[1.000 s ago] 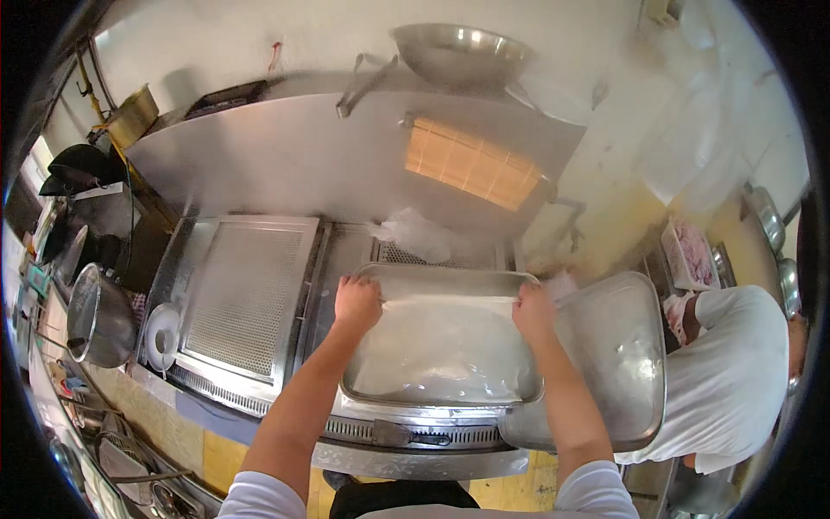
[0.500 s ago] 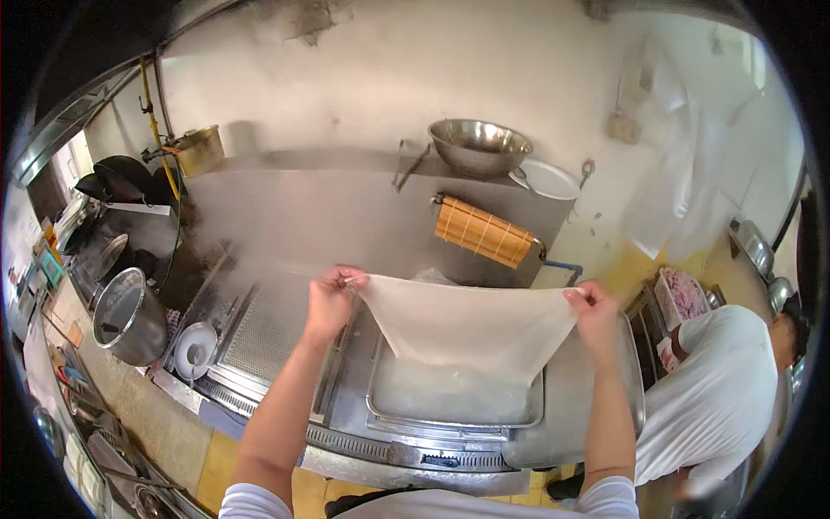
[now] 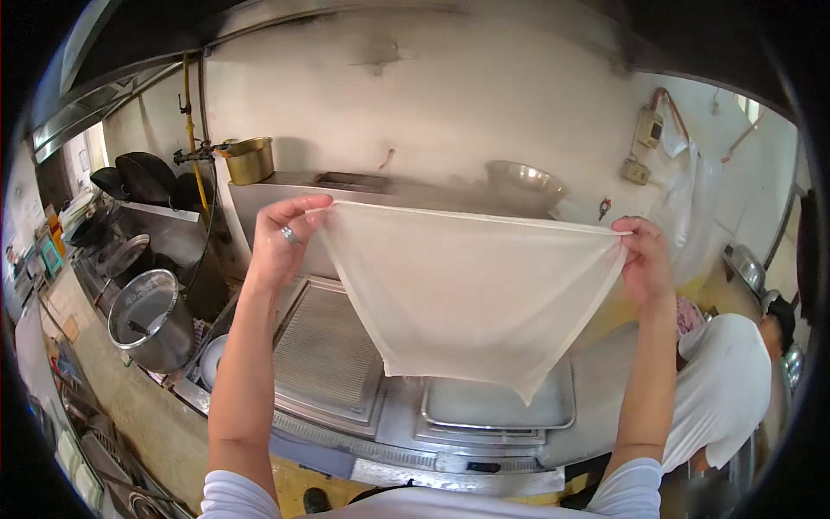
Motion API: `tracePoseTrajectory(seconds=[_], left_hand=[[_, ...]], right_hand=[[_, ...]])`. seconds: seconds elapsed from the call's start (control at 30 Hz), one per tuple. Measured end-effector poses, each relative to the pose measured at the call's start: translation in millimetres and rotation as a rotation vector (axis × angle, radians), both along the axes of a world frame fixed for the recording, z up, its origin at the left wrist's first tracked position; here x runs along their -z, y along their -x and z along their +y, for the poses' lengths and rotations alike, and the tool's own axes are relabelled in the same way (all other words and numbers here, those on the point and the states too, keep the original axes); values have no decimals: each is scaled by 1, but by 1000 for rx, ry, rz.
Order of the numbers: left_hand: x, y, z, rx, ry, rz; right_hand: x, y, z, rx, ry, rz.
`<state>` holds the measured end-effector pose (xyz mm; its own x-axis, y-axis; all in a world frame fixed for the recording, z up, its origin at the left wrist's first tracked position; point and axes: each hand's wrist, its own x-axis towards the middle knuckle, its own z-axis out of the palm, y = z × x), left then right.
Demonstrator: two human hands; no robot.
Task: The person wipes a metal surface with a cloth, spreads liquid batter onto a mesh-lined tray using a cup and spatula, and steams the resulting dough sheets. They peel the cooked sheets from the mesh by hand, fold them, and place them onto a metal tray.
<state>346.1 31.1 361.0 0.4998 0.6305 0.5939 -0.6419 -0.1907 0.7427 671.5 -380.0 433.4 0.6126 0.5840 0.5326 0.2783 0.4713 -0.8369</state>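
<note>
A thin, pale, translucent sheet (image 3: 467,294) hangs stretched in the air in front of me. My left hand (image 3: 281,242), with a ring on one finger, pinches its upper left corner. My right hand (image 3: 644,259) pinches its upper right corner. The sheet's lower edge droops to a point above a shallow rectangular metal tray (image 3: 497,406) set in the steel counter. Both arms are raised high over the counter.
A ridged metal lid (image 3: 324,355) lies left of the tray. A steel pot (image 3: 151,320) stands at the left, a brass pot (image 3: 249,160) and a metal bowl (image 3: 523,182) on the back ledge. A person in a white shirt (image 3: 726,389) bends at the right.
Both hands have peeled the sheet off the tray and lifted it from counter level to high in the air, where it now hangs free.
</note>
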Motion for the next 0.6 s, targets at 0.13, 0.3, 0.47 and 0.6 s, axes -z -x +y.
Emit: tracePoseTrajectory(seconds=[0.13,0.3,0.47,0.6], left_hand=[[-10,62,48,-152,-76,81],[-15,158,108,-349,-399,253],[-8,233,172,-612,-668,598],[13,273,224,-297,-356,465]], right_hand=[[-8,63,52,137,113,-141],[-1,176,132,406,319,-297],[10,250,191,529,507,-457],[19,295,227,535,494,-434]])
